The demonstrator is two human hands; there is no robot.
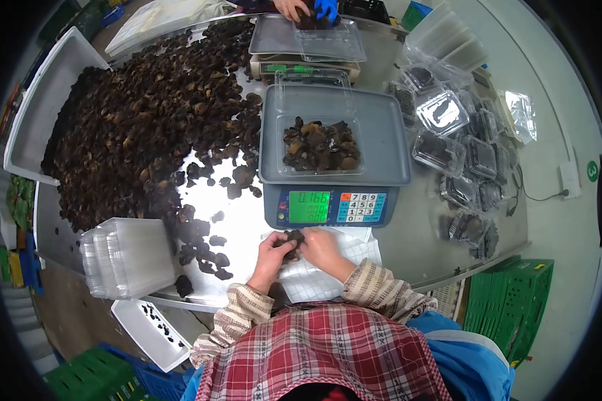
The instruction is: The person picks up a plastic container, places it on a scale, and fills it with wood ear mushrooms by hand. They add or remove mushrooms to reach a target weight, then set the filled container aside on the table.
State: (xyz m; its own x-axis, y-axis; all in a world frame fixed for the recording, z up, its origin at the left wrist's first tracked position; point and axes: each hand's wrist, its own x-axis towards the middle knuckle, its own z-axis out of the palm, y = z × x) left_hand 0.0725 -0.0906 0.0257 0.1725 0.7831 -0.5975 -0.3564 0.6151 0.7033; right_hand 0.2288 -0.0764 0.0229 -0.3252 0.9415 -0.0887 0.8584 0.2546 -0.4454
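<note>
My left hand [271,256] and my right hand [322,248] meet over a white checked cloth [314,279] at the table's front edge. Both have their fingers closed on a small clump of dark brown fungus pieces [291,240]. Just beyond them stands a digital scale [396,144] whose green display [308,206] reads 0.166. On its grey tray lies an open clear plastic box [282,160] with brown fungus pieces [321,144] inside, its lid spread toward the back.
A large fungus heap [147,120] covers the left, near a white bin [30,127]. Stacked empty boxes [130,257] stand front left; filled boxes [481,157] lie right. Across the table, a co-worker's hands [308,10], one blue-gloved, are over a second scale [264,40].
</note>
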